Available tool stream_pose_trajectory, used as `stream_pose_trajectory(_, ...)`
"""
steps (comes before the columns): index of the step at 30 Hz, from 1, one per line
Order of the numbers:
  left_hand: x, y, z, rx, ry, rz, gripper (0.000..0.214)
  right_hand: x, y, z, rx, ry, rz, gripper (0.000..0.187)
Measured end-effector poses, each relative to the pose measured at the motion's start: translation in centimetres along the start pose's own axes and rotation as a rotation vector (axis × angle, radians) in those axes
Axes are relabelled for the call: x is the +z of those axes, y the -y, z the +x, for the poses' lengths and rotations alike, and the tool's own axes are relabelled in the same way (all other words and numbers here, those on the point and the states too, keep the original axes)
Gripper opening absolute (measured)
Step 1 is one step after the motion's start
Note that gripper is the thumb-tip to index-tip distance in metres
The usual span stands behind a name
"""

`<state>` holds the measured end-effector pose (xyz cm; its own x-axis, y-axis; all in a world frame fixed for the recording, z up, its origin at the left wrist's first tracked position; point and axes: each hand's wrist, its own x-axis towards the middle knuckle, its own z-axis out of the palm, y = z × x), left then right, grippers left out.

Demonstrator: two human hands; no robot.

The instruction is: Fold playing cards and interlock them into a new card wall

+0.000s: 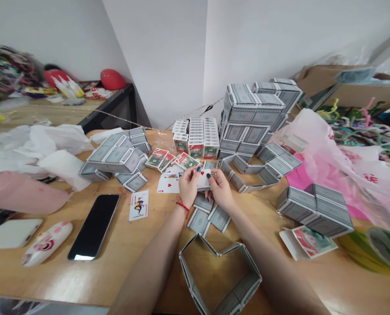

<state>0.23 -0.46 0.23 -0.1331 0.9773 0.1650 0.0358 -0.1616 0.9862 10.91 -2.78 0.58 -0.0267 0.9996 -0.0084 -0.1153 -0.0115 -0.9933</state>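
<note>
Your left hand (pixel 189 183) and right hand (pixel 221 187) pinched a heart card (pixel 203 179) — likely light, bendy, best held by its left and right edges.

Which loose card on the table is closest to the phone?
The joker, just right of the phone; other loose cards lie nearer the left hand.

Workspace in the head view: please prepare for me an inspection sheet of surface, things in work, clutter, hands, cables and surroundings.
Surface: wood-toned table, glossy at front left.
Job's things: playing card showing a red heart; face-down cards below it; heart-shaped frame at the front.
Clutter: phone at left; tape roll and opened card box at right.
Hands: left hand and right hand both hold the playing card.
Cables: none certain; thin cord near the wall.
Surroundings: white wall behind; cardboard box at right.
</note>
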Motion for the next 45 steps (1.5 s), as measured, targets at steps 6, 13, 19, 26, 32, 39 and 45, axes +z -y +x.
stream_pose_trajectory(6, -0.1, -0.4, -0.8, 0.105, 0.043, 0.159, 0.017, -0.1, 0.2, 0.0, 0.033, -0.012, 0.048, 0.026)
stream_pose_trajectory(13, -0.1, -0.6, -1.1, 0.132, 0.055, 0.151, 0.022, 0.2, 0.2, -0.3, 0.082, 0.0, 0.051, 0.018)
stream_pose_trajectory(19, -0.2, -0.4, -1.1, 0.144, 0.068, 0.148, 0.027, 0.2, 0.2, -0.2, 0.095, 0.004, 0.088, 0.02)
stream_pose_trajectory(26, -0.3, 0.0, -1.0, 0.15, 0.054, 0.175, 0.027, 0.1, 0.0, 0.0, 0.11, -0.005, 0.109, 0.02)
stream_pose_trajectory(32, -0.3, 0.0, -1.0, 0.13, 0.041, 0.163, 0.026, 0.1, -0.1, 0.0, 0.084, 0.002, 0.167, 0.02)
stream_pose_trajectory(39, -0.3, 0.1, -1.1, 0.162, 0.056, 0.171, 0.026, 0.1, 0.1, -0.1, 0.086, 0.006, 0.164, 0.017)
stream_pose_trajectory(45, -0.2, -0.2, -1.2, 0.208, 0.051, 0.218, 0.025, 0.1, 0.1, -0.1, 0.081, -0.005, 0.176, 0.012)
